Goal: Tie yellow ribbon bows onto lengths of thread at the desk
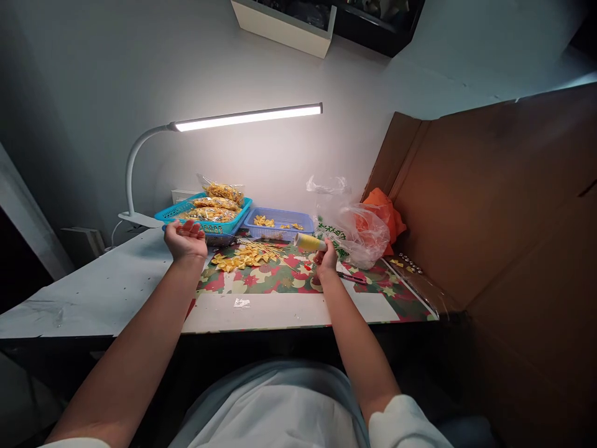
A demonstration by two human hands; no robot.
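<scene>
Cylinder (310, 242): yellow-banded, pale-ended, near-horizontal, gripped by the right hand's (327, 257) fingers over the patterned sheet (280, 281). Left hand (187, 241): palm up, fingers partly curled; cannot tell whether they pinch anything.

Above the lamp (247, 117), the white shelf box (284, 28) and the black shelf box (373, 25) run off the top edge, their contents too dark to name. Right of the lamp, the cardboard (504, 199) is cut off by the right edge (its lower part sinks into shadow). Below the lamp, the left hand (187, 239) hides part of the blue basket (224, 227), and the print on the plastic bag (345, 230) is too small to read.
</scene>
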